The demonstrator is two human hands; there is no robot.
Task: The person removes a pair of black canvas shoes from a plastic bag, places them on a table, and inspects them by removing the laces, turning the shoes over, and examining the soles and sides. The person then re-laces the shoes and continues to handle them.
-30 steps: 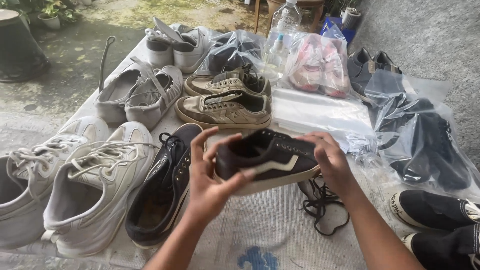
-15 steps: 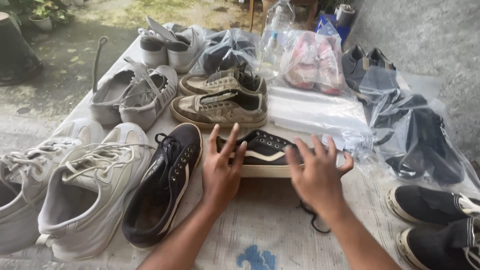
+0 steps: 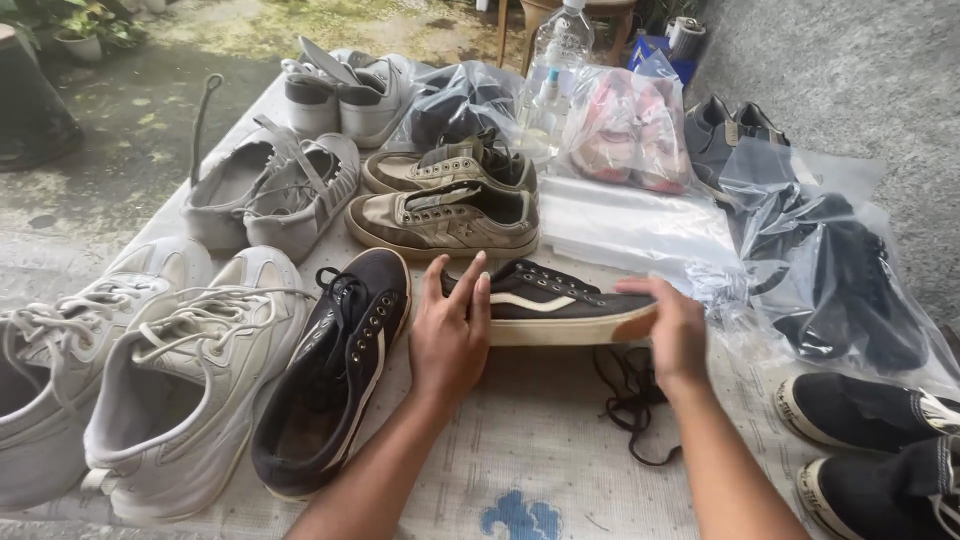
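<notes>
Clear bag (image 3: pixel 628 130) at the back holds pink shoes. Clear bag (image 3: pixel 840 270) at right holds 1 or more black shoes; can't tell the count. Another clear bag (image 3: pixel 455 100) behind the tan shoes holds something dark; can't make it out.

Black shoe (image 3: pixel 550 305) with a white side stripe sits sole-down on the table cloth (image 3: pixel 520 440), centre of the table, just in front of the 2 tan shoes (image 3: pixel 445 215). Long axis runs left-right across the view, toe to the right, heel to the left.

Left hand (image 3: pixel 450 335) is open, fingers straight, flat against the heel end. Right hand (image 3: pixel 672 330) cups the toe end, fingers curled over it. Neither hand closes round it; the shoe is pressed between them.

Black lace (image 3: pixel 630 400) lies loose just in front of the shoe. A second black shoe (image 3: pixel 335 380) lies beside the left hand.
</notes>
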